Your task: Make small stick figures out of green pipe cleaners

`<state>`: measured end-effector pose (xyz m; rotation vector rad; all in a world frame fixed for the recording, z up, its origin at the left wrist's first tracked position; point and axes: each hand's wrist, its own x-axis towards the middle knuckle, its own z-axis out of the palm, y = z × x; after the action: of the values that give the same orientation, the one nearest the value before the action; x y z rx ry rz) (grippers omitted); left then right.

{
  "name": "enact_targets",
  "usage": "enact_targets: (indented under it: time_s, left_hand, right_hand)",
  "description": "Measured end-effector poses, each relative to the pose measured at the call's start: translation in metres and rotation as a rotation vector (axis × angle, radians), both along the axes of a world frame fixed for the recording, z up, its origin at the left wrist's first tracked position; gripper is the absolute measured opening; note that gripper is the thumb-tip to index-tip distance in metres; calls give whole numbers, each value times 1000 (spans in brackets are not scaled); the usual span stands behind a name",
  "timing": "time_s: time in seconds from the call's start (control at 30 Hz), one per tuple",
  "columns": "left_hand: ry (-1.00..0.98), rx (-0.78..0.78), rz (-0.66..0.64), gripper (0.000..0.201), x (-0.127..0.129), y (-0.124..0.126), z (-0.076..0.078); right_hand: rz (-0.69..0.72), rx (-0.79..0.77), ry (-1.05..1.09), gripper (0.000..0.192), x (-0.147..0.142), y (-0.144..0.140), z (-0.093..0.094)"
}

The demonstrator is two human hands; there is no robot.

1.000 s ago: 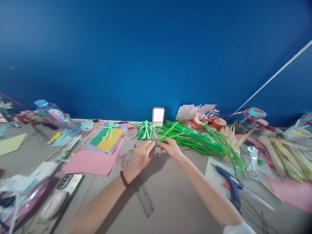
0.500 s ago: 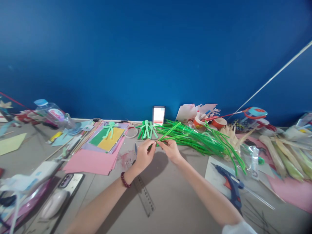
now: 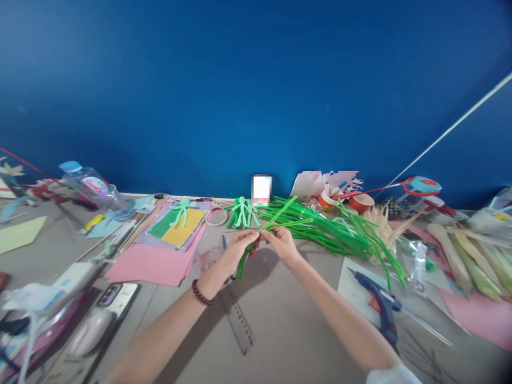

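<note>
Your left hand [image 3: 238, 252] and right hand [image 3: 285, 247] pinch green pipe cleaners [image 3: 280, 214] above the grey table [image 3: 286, 325]; upper ends fan toward its far edge, lower ends hang beside your left palm. Near that edge: pale green pipe-cleaner figures [image 3: 241, 212], left of a loose pipe-cleaner bundle [image 3: 332, 234]. Clear ruler [image 3: 239, 321] flat between your forearms; glue gun [image 3: 384, 314] toward the table's near right corner.

Blue wall [image 3: 256, 96] behind the table [image 3: 296, 330]. Left side: clear bottle [image 3: 95, 185], blue cap [image 3: 71, 166], tilted; pink sheets [image 3: 148, 268], slightly fanned; phone [image 3: 120, 298], pale rounded mouse [image 3: 93, 332] overlapping it in view. Right side: dark-blue glue gun [image 3: 384, 308] partly over white paper [image 3: 352, 288]; pale husks [image 3: 448, 256] farther right, pink sheet [image 3: 482, 318] near them.
</note>
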<state>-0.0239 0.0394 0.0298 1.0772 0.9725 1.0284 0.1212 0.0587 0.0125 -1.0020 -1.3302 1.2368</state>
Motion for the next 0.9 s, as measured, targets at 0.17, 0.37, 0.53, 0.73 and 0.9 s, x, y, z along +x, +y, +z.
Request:
enact_targets:
  time_s: [0.17,0.37,0.53,0.73,0.9]
  left_hand:
    - [391,373,118,20,-1,-1,-3]
    - [534,528,207,18,-1,-3,-4]
    - [284,252,87,22,-2,1,-2]
    - [396,415,179,23,-1,3,-8]
    - [657,704,258,6,-2,-1,-11]
  right_hand:
    - [-32,-96,-13,23,1,0,1]
    - [-47,-116,32,25,1,1,3]
    - [-52,-152,128,26,2,3,3]
    - [-64,-170,195,26,2,4,1]
    - [-47,-197,255,26,-2,3,-3]
